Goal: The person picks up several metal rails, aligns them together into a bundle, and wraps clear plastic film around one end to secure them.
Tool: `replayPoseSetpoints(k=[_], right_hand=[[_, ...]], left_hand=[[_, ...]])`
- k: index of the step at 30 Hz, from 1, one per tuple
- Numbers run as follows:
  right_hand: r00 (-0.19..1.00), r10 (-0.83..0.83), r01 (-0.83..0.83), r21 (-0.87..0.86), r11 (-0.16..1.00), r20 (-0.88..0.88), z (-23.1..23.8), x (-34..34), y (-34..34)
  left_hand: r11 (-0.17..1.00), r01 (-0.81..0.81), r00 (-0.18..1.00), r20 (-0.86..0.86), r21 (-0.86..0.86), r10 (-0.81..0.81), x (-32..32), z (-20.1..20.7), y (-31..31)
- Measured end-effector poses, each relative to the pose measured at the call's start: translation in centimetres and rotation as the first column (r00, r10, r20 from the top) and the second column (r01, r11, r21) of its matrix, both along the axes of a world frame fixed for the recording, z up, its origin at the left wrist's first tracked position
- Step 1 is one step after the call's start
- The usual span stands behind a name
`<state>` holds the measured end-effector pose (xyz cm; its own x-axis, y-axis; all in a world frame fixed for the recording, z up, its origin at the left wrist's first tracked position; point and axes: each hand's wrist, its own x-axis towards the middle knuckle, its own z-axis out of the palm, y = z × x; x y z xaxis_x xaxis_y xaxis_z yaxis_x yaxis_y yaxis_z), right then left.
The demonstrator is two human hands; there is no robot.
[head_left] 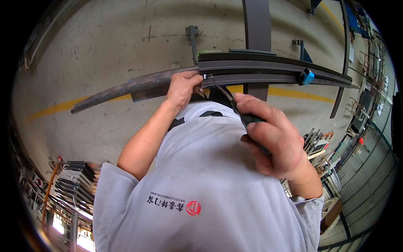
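Centre-right, the right hand (277,140) grips a slim-shafted screwdriver (251,120); upper centre, the left hand (182,89) curls against grooved metal profiles (260,65).

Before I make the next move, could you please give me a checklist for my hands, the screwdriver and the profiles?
1. Right hand gripping the screwdriver: ok.
2. Left hand at the left end of the profiles: ok.
3. Left fingers well away from the screwdriver tip: not ok, they are close beside it.
4. Tip properly seated: cannot tell, too small.
5. Profiles free of loose items: not ok, a blue tape measure sits there.
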<state>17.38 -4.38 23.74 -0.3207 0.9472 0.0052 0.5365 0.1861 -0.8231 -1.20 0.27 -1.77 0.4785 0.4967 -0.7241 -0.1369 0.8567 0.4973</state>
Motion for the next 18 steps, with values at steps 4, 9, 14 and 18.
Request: replayPoseSetpoints(k=[4, 9, 14, 18], right_hand=[[0.992, -0.123, 0.124, 0.035, 0.992, -0.033, -0.7, 0.8, 0.4], [0.994, -0.016, 0.012, -0.039, 0.999, -0.105, 0.1, -0.1, 0.8], [0.994, -0.102, 0.103, -0.018, 0.995, 0.026, 0.7, 0.3, 1.3], [0.913, -0.119, 0.167, -0.092, 0.982, 0.391, 2.5, 0.8, 0.5]], left_hand=[[1.0, 0.017, 1.0, 0.011, 0.015, -0.017, 0.0, 0.2, 0.2], [0.997, 0.058, 0.998, 0.016, 0.041, -0.059, -0.1, 0.5, 0.4], [0.995, 0.083, 0.996, 0.01, 0.054, -0.084, -0.3, 0.2, 0.6], [0.995, 0.079, 0.997, -0.002, 0.069, -0.079, -0.1, 0.2, 0.4]])
